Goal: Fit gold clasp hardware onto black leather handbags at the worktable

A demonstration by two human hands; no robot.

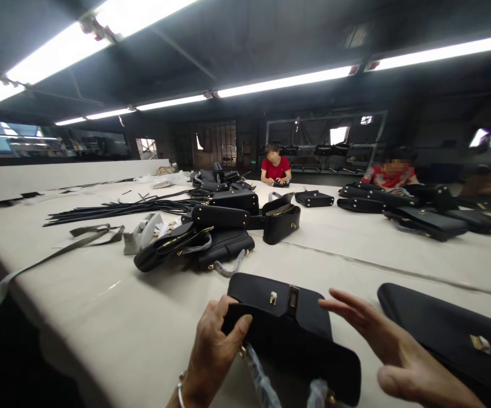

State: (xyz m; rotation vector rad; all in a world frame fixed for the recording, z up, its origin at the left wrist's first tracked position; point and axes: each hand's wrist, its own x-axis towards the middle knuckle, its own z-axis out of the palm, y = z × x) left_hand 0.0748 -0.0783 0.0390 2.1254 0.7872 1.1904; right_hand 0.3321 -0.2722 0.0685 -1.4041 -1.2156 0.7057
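A black handbag (305, 351) with a plastic-wrapped handle lies at the near edge of the table, its flap partly raised. My left hand (218, 345) grips the left edge of that flap between thumb and fingers. On the bag's front panel shows a small gold clasp (273, 298), and a dark metal-edged piece (293, 300) sits at the flap's tongue. To the right, my right hand (381, 340) hovers with fingers stretched out, close to the bag's right side and holding nothing. Another black handbag (449, 334) with a gold clasp lies to its right.
Beyond the bag, several black handbags (224, 249) are piled up, beside a bundle of black straps (122, 211) and a white tape dispenser-like object (141, 233). More bags (428, 220) lie at the right. Two people in red sit across the white table (113, 317).
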